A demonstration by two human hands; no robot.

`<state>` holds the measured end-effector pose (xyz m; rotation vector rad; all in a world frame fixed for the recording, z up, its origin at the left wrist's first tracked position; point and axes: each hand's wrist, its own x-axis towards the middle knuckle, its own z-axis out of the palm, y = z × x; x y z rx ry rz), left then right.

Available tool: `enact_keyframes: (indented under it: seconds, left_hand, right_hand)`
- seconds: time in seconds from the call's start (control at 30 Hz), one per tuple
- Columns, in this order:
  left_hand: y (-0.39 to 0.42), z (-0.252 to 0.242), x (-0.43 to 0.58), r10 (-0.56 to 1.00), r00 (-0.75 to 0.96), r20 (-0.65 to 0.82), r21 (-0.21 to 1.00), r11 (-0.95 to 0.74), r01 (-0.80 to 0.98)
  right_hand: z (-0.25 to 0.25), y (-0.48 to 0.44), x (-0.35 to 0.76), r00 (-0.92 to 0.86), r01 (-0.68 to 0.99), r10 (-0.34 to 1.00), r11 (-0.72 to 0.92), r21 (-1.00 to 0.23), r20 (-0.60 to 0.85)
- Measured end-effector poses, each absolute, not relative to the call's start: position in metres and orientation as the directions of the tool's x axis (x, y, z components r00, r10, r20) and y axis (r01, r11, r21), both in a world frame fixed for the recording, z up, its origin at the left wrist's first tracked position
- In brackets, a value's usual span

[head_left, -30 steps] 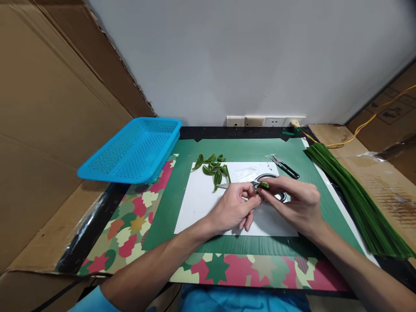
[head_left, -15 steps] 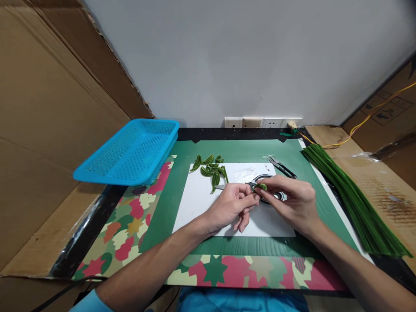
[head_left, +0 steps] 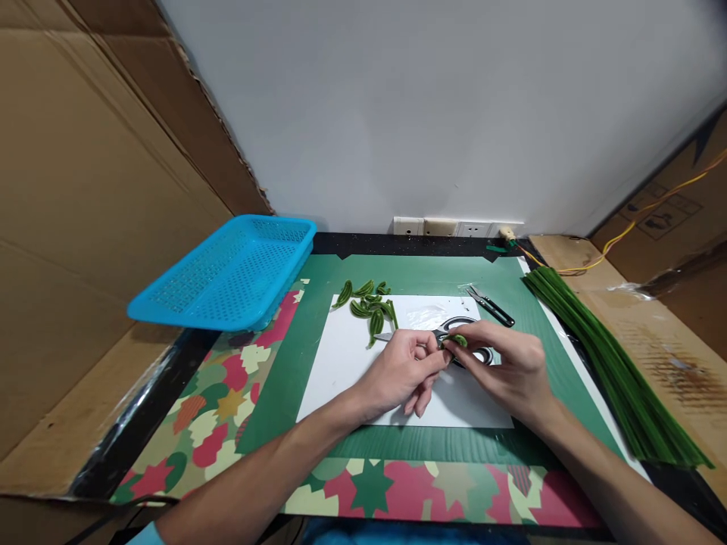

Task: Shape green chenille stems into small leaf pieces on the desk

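Note:
Between my fingertips is a small curled piece of green pipe cleaner (head_left: 460, 341). My left hand (head_left: 406, 369) pinches its near end between thumb and fingers, and my right hand (head_left: 505, 363) grips the other side, so the fingers nearly meet. Scissors (head_left: 484, 355) with black handles lie on the white sheet (head_left: 335, 386), partly hidden behind both hands, blade tip pointing left. Just beyond my left hand lie several leaf shapes (head_left: 375, 324) bent from green pipe cleaner, in a loose cluster.
A bundle of long green pipe cleaners (head_left: 613, 371) lies along the right side. Black thread snips (head_left: 491, 306) rest behind my right hand. A blue perforated basket (head_left: 227, 272) stands at left. Wall sockets (head_left: 440, 227) and a yellow cable (head_left: 619, 238) are at the back.
The view has tilted slightly, so the table sits a little lower in the picture. Both hands keep hold of the green piece, with only slight finger movement.

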<state>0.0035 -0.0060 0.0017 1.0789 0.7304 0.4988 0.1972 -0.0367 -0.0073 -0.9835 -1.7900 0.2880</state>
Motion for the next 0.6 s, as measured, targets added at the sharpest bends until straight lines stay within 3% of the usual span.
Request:
enact_keyframes:
  seconds: [0.2, 0.33, 0.47, 0.6]
  left_hand:
    - [-0.0064, 0.0058, 0.0004, 0.651, 0.689, -0.318, 0.905, 0.425, 0.016]
    - [-0.0061, 0.0077, 0.0006, 0.658, 0.687, -0.308, 0.910, 0.414, 0.012]
    - [-0.0055, 0.0061, 0.0005, 0.700, 0.658, -0.277, 0.933, 0.360, 0.011]
    - [-0.0068, 0.0039, -0.0007, 0.759, 0.605, -0.240, 0.965, 0.254, 0.064]
  right_hand:
    - [-0.0083, -0.0359, 0.1976, -0.157, 0.486, 0.694, 0.674, -0.556, 0.703]
    - [-0.0096, -0.0363, 0.1967, -0.119, 0.491, 0.722, 0.639, -0.592, 0.682]
    - [-0.0112, -0.0363, 0.1986, -0.040, 0.478, 0.764, 0.581, -0.659, 0.644]
    - [-0.0086, -0.0351, 0.2007, -0.080, 0.516, 0.720, 0.622, -0.589, 0.690]
